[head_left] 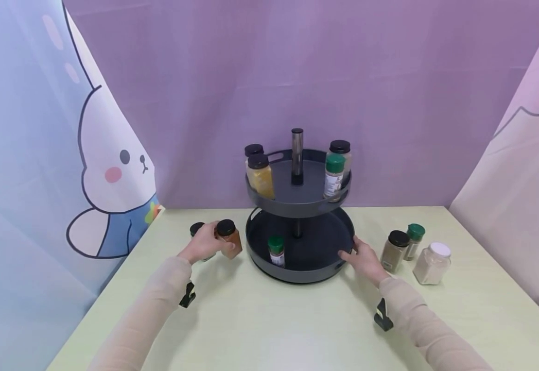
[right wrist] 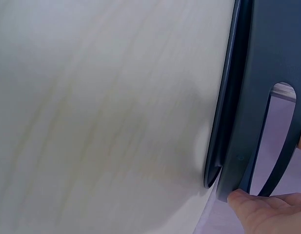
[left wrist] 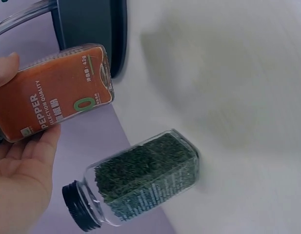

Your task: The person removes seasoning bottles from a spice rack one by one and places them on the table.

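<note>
My left hand (head_left: 204, 242) holds a jar of orange-red pepper (head_left: 230, 242) with a black lid, left of a dark two-tier turntable (head_left: 299, 275). In the left wrist view, the label of the pepper jar (left wrist: 57, 92) reads PEPPER. Beside it, a black-lidded jar of dried green herbs (left wrist: 145, 175) stands on the table, partly hidden by the hand in the head view. My right hand (head_left: 365, 262) grips the right rim of the lower tray, near a handle slot (right wrist: 274, 136). One green-lidded jar (head_left: 276, 251) stands in the lower tray at the front left.
On the upper tray (head_left: 297, 208) stand a yellow jar (head_left: 263, 180), a green-capped jar (head_left: 334, 180) and black-lidded jars behind them. Right of my right hand are a black-lidded jar (head_left: 393, 253), a green-lidded jar (head_left: 414, 243) and a white-lidded jar (head_left: 432, 265). A purple curtain (head_left: 204, 103) hangs behind.
</note>
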Tool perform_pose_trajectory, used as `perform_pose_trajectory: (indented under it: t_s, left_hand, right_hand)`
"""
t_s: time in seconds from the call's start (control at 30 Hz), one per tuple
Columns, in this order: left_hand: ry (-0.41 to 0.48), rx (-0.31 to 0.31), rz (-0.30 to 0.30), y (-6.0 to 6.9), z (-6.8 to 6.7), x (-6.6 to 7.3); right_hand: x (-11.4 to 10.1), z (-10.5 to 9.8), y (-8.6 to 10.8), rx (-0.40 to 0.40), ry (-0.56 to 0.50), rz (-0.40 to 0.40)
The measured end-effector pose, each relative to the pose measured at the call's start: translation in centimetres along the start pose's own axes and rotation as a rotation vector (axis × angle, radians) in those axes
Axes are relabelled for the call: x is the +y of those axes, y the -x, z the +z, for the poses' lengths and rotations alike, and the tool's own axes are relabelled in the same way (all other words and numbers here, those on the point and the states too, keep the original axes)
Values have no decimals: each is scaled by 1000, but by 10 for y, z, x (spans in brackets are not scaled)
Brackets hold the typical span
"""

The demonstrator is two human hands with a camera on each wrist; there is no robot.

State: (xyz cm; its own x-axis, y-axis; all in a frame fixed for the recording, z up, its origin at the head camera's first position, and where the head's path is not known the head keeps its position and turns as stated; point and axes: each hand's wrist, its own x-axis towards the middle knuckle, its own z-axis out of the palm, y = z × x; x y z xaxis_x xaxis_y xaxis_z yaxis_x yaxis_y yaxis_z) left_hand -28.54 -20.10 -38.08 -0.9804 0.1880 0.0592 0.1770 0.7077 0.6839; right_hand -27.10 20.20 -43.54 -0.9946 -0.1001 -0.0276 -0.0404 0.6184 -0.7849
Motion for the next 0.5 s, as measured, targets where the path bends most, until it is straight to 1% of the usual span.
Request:
perform_pose_trajectory:
  t_s: [0.3,0.5]
  left_hand:
    - [-15,2,-3,-2,4,-7]
    - [-31,8,-22,-3,10,-15]
  right_hand:
    - [0,1,0,-1,-10,6]
    - [0,0,0,0,-20,13]
